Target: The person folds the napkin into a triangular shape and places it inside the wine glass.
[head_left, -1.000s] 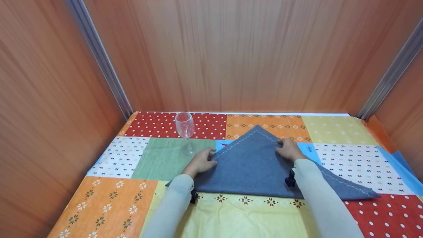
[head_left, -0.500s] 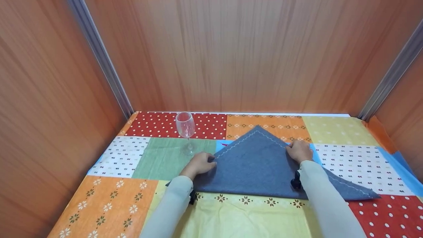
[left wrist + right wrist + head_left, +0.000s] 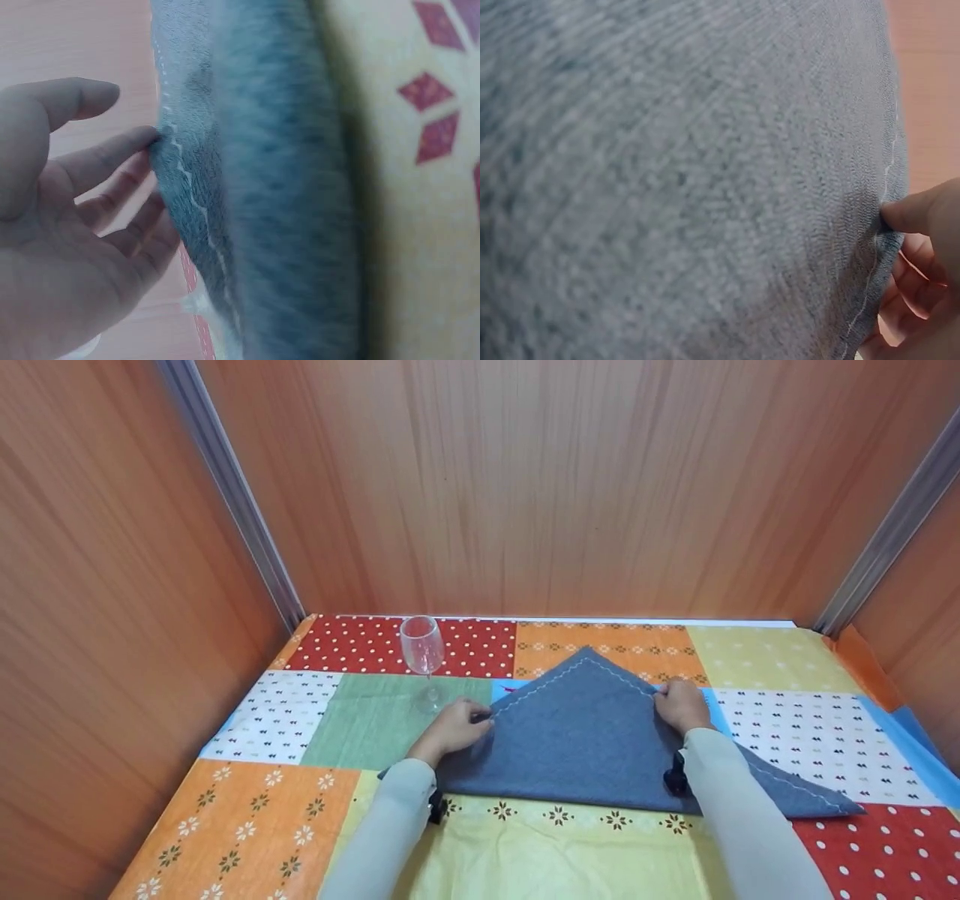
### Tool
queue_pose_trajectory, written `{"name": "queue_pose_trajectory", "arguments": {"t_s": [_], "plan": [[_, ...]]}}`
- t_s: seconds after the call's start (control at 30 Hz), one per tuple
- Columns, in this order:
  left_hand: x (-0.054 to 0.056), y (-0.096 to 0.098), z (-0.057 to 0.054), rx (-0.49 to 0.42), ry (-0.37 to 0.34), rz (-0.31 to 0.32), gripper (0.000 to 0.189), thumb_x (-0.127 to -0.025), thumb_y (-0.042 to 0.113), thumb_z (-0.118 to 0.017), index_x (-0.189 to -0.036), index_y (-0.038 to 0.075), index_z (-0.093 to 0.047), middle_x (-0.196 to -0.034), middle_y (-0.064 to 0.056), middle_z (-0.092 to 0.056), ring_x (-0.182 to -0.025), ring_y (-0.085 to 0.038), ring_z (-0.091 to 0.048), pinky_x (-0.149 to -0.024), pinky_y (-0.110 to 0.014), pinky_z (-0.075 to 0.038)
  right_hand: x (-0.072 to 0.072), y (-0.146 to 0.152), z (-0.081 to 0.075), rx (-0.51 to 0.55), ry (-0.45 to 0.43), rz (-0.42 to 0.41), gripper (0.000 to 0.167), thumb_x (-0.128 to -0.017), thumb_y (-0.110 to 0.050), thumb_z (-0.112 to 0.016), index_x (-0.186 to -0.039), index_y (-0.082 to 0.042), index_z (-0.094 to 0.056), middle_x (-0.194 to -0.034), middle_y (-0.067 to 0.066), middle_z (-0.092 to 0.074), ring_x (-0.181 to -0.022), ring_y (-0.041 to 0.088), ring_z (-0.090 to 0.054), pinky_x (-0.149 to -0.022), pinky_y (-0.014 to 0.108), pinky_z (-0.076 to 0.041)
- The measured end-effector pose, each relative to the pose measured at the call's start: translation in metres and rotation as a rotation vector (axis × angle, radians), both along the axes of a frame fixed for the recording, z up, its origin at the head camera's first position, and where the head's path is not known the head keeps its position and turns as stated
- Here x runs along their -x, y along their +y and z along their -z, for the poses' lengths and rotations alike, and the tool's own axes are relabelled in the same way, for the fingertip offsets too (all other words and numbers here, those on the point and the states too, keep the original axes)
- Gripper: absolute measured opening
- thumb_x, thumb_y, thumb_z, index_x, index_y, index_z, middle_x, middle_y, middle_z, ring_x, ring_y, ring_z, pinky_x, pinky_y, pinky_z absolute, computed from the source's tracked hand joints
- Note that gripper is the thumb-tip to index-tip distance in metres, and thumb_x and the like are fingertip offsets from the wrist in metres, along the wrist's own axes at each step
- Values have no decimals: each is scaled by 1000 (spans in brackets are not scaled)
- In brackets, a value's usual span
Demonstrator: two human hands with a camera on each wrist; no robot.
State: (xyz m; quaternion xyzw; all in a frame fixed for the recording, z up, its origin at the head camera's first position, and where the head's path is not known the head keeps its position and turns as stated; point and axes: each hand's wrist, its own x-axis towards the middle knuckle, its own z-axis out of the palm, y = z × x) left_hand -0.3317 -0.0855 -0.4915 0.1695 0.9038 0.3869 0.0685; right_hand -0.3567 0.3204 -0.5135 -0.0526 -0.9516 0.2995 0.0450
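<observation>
A grey-blue cloth (image 3: 577, 735) with white stitching near its edges lies folded into a triangle, its peak pointing away from me. At its left slanted edge is my left hand (image 3: 454, 725). In the left wrist view that hand (image 3: 82, 225) has its thumb held apart, while the extended fingertips touch the stitched edge of the cloth (image 3: 199, 150). My right hand (image 3: 681, 706) pinches the right slanted edge. The right wrist view shows its thumb (image 3: 915, 214) on top of the cloth (image 3: 705, 180) and the other fingers beneath.
A clear wine glass (image 3: 422, 649) stands upright just beyond my left hand. The patchwork tablecloth (image 3: 240, 817) has coloured, patterned squares. Wood-grain panels (image 3: 555, 495) rise behind the table and at both sides.
My right hand has slid right and slightly down along the cloth's edge, and now pinches it. My left hand stays at the left edge with only small finger movement.
</observation>
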Motion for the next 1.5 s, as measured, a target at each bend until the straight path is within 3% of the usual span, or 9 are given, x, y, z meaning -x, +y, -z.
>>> {"name": "queue_pose_trajectory", "arguments": {"t_s": [0.17,0.47,0.73,0.93,1.0,1.07,1.2,1.37,1.5], "plan": [[0,0,1,26,50,54,42,-98,17,-62,-131,-8,-61,-130,-22,-56,-124,-38,-53,-105,-52,-41,-1,-1,0,18,26,50,18,-101,-9,-50,-87,1,-55,-77,14,-55,-69,27,-54,-62,41,-44],[-6,1,-1,135,-39,38,49,-99,24,-62,-137,-5,-56,-140,-22,-50,-131,-39,-46,-108,-53,-38,-4,-2,4,-8,85,78,16,-100,-13,-60,-95,0,-68,-87,17,-67,-70,25,-60,-58,39,-46],[-16,16,-7,256,61,160,42,-98,26,-63,-135,6,-62,-151,-16,-42,-141,-34,-34,-113,-50,-31,-4,1,1,-13,43,99,17,-100,-15,-59,-99,0,-68,-92,18,-67,-71,26,-60,-58,39,-46],[-28,41,-5,377,186,294,36,-95,28,-67,-129,15,-68,-143,-9,-51,-134,-28,-44,-110,-44,-37,-5,0,-2,-25,-14,108,26,-101,-17,-59,-110,5,-67,-103,24,-67,-83,32,-65,-66,45,-52],[-34,50,-4,418,239,353,35,-94,29,-69,-127,18,-70,-137,-6,-56,-128,-25,-49,-107,-41,-39,-3,1,-2,-44,-25,105,25,-101,-18,-58,-103,5,-68,-94,21,-67,-78,30,-64,-64,44,-52],[-42,59,-3,461,299,419,33,-93,30,-70,-125,21,-71,-130,-3,-59,-121,-22,-53,-103,-38,-42,-3,2,-2,-61,-46,107,27,-101,-19,-57,-85,1,-65,-76,13,-61,-68,26,-59,-61,41,-48],[-54,73,-2,519,417,512,26,-93,34,-72,-116,23,-75,-115,2,-62,-107,-16,-56,-90,-32,-46,-4,3,-2,-92,-89,118,46,-102,-23,-56,-58,-13,-48,-57,3,-42,-69,28,-48,-67,47,-40],[-62,83,-1,538,428,556,21,-89,39,-77,-104,25,-77,-101,10,-64,-94,-8,-57,-78,-28,-45,-5,4,-4,-65,-118,110,48,-102,-25,-55,-55,-14,-50,-60,6,-46,-83,35,-49,-84,60,-37],[-63,87,-1,548,429,570,18,-86,37,-80,-100,26,-77,-95,13,-65,-86,-4,-56,-74,-26,-46,-4,7,-5,-43,-148,85,49,-103,-27,-53,-56,-14,-45,-53,1,-39,-64,27,-46,-80,57,-35]]}}
